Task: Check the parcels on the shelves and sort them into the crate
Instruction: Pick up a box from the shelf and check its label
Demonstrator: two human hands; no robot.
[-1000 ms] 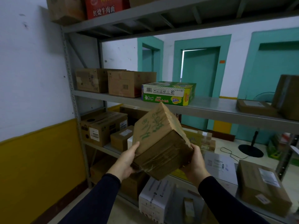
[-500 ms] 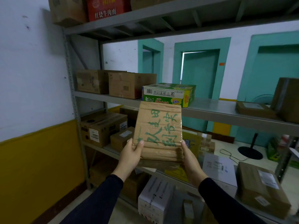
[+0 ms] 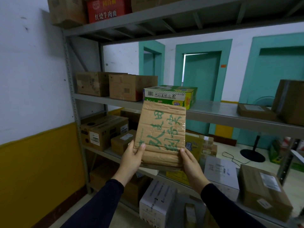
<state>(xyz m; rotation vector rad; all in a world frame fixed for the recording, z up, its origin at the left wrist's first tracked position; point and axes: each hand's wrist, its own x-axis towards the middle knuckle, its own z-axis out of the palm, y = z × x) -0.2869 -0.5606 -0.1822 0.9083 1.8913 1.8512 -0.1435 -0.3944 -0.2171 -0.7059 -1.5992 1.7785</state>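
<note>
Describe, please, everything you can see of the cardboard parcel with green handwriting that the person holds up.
The cardboard parcel is a brown, worn, creased box with clear tape across it and large green handwritten characters on the face turned to the camera. It is held upright in the air in front of the shelves, not resting on any shelf. The left hand grips its lower left edge, thumb on the front; the right hand holds its lower right edge.
</note>
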